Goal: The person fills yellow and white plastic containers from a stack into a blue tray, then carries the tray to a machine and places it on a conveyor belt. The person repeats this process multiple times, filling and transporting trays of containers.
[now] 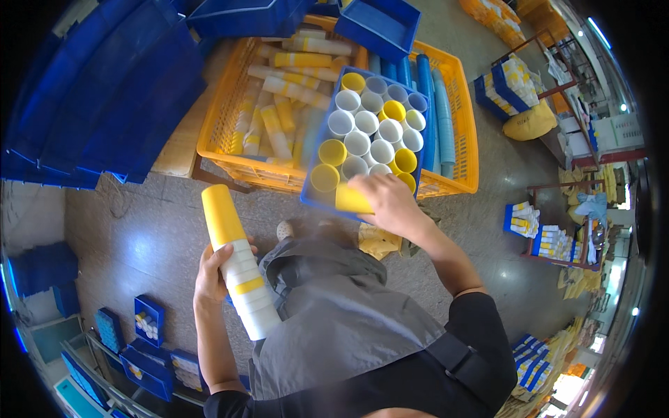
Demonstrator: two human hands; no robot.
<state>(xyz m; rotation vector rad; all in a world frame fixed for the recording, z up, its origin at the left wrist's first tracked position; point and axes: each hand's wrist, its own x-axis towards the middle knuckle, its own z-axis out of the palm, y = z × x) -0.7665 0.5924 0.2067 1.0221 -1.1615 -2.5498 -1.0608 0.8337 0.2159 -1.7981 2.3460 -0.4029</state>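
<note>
My left hand (210, 275) is wrapped round a long stack of nested plastic cups (254, 301). The stack is tilted, with a yellow cup at its upper end, white ones below and a yellow band between them. Further forward, my right hand (391, 203) grips a yellow cup (353, 199) lying on its side at the near edge of a blue bin (307, 198). White, yellow and translucent cups (357, 143) stand in rows in that bin, mouths up. My right fingers partly hide the held cup and the bin's near corner.
Under the bin stands an orange crate (216, 155) heaped with cup stacks; another orange crate (465, 139) holds blue rolled lengths (426, 97). Stacked blue bins (104, 90) rise at the left. Racks with filled bins (524, 217) stand at the right; more bins (148, 366) are lower left.
</note>
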